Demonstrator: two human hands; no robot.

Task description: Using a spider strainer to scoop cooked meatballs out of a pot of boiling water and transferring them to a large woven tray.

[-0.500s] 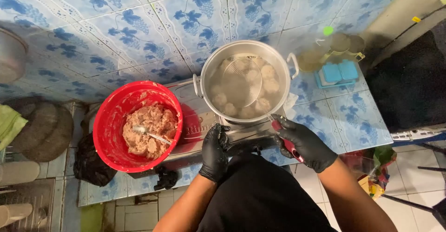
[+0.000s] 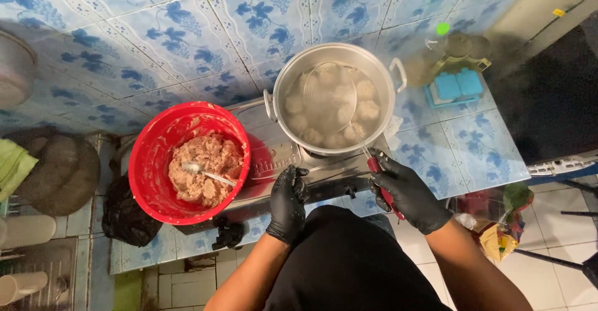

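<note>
Round steel pot (image 2: 293, 77) at 12 o'clock, twin loop handles, cloudy water, pale lumpy balls. Wire skimmer (image 2: 330, 96) dips into pot; red handle runs to 5 o'clock. Right hand (image 2: 408, 193), glossy black glove, fingers wrapped around handle. Left hand (image 2: 288, 202), gloved, fingers loosely curled, holding nothing, by stove's front edge. Red plastic bowl (image 2: 152, 161) at 9 o'clock: coarse pink mince, metal spoon (image 2: 202, 173).

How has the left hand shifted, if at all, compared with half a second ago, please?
Cannot tell of any real shift: the left hand sits at the front edge of the stove, between the red bowl and the pot, as before.
</note>
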